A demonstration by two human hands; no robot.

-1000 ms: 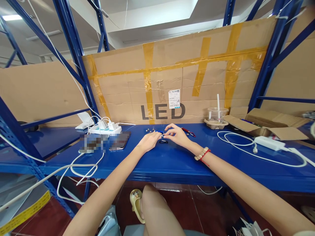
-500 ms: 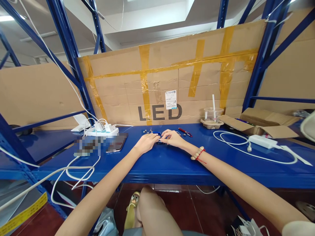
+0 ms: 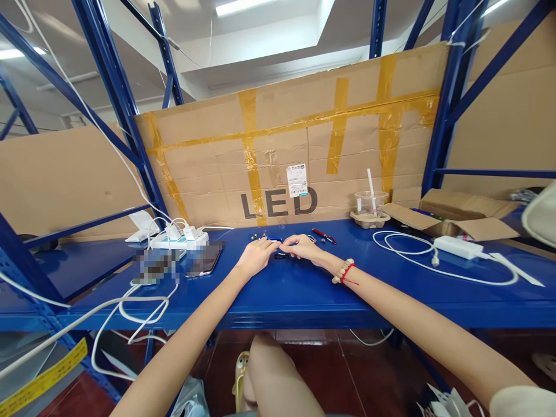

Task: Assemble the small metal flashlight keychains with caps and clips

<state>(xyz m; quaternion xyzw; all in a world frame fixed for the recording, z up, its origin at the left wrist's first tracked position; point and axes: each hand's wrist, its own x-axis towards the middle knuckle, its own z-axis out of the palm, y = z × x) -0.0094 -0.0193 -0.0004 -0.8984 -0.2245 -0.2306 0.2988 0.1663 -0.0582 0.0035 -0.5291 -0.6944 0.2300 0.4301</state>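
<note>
Slipping seemed the likeliest trouble: any tiny part between the left hand [image 3: 255, 255] and right hand [image 3: 302, 247] could have dropped among the loose metal bits [image 3: 254, 237] if the fingertips shifted. Left fingers were extended, right fingers curled inward, tips nearly meeting; whether they pinched anything, I could not tell. The blue piece [image 3: 274, 238] lay just beyond the fingertips, the dark piece [image 3: 281, 255] on their near side, both on the counter [image 3: 278, 295].

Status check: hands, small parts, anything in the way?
Left hand and right hand nearly meeting; anything pinched too small to tell. Small black item between them. Red-handled tool beyond right hand, likely not in the way.
</note>
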